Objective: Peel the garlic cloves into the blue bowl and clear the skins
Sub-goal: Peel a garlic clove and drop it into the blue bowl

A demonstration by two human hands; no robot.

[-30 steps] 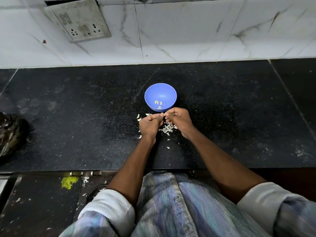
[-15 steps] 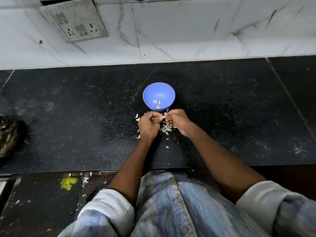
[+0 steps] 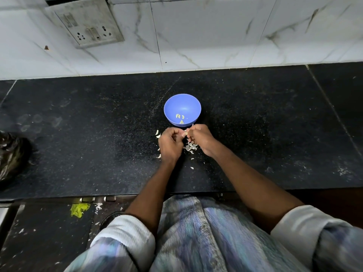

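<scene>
— Blue bowl [image 3: 170, 112] sits just beyond both hands, a few peeled cloves [image 3: 179, 118] in it. What step is this?

— Peeling, I judge. The left hand [image 3: 170, 143] and right hand [image 3: 199, 138] are curled, fingertips meeting on a garlic clove [image 3: 184, 132] pinched between them

— And next?

— Strip the last skin, then reach forward and drop the clove in the bowl. The skins [image 3: 190, 147] lie under and between the hands, some scattered nearer the body; they need gathering

— Anything in the way?

— Nothing blocks the bowl. Loose cloves [image 3: 157, 133] lie just left of the left hand; a dark bag [image 3: 11, 156] sits far left on the black counter [image 3: 88, 134]
</scene>
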